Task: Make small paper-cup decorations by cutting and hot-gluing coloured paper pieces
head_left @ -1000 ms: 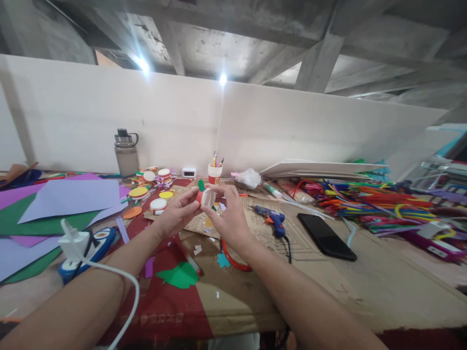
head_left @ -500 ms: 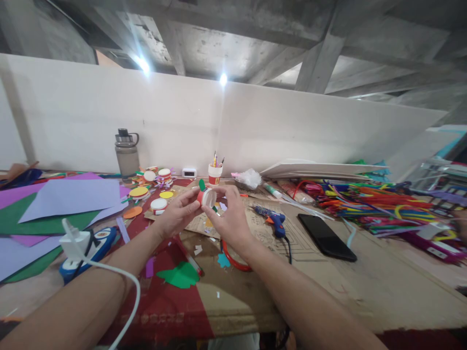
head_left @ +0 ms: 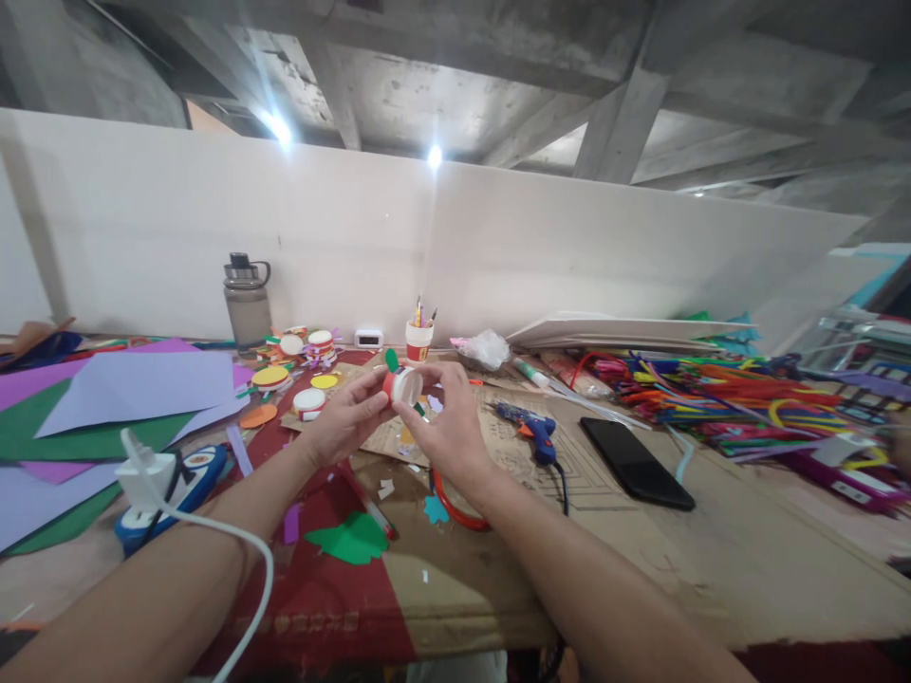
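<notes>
Between my two hands, a small drum-like piece [head_left: 407, 387] is held up over the table, its round white face tilted toward the right. Red paper wraps its side, and green tabs stick out at top and bottom. My left hand [head_left: 358, 414] pinches it from the left with the fingers behind. From the other side, the thumb and fingertips of my right hand [head_left: 452, 427] curve around its edge. A similar red-and-white piece [head_left: 308, 403] lies on the table left of my hands. To the right of my hands rests a blue glue gun [head_left: 537, 434].
A black phone [head_left: 637, 462] lies at right, before a heap of colourful pipe cleaners [head_left: 718, 394]. Paper sheets [head_left: 135, 389] and a power strip [head_left: 171, 498] with a white cable occupy the left. At the back stand a bottle [head_left: 248, 305] and a pencil cup [head_left: 418, 341].
My hands keep the same grip on the drum-like piece at nearly the same place. A blurred shape has come in at the far right edge.
</notes>
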A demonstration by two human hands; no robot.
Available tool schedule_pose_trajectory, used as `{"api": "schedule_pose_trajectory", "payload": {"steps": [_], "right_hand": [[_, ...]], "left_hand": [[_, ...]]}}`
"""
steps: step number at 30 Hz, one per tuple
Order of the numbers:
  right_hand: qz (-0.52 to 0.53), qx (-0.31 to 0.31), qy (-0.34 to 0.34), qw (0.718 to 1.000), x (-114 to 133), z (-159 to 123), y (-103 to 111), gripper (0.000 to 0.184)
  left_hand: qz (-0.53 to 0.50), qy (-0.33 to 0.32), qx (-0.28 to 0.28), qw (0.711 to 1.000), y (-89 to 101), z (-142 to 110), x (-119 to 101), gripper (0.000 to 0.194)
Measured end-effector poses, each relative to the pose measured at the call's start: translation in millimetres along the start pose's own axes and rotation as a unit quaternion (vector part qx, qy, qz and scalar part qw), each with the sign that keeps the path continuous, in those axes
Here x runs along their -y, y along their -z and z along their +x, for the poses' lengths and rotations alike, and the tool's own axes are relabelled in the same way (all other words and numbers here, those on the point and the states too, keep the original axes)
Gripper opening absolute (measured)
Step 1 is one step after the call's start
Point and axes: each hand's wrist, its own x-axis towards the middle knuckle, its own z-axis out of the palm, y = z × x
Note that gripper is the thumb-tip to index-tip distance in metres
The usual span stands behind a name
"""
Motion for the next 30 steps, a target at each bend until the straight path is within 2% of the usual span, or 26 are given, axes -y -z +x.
{"api": "schedule_pose_trajectory", "payload": {"steps": [15,30], "right_hand": [[0.0,0.005,0.004,1.0,0.0,0.3,1.1,0.034],[-0.015,0.016,-0.004,1.0,0.2,1.4,2.2,0.033]], "left_hand": [[-0.006,0.002,0.021,1.0,0.8,0.6,-0.1,0.036],[-0.01,0.019,-0.003,1.0,0.2,1.2,0.6,0.042]]}}
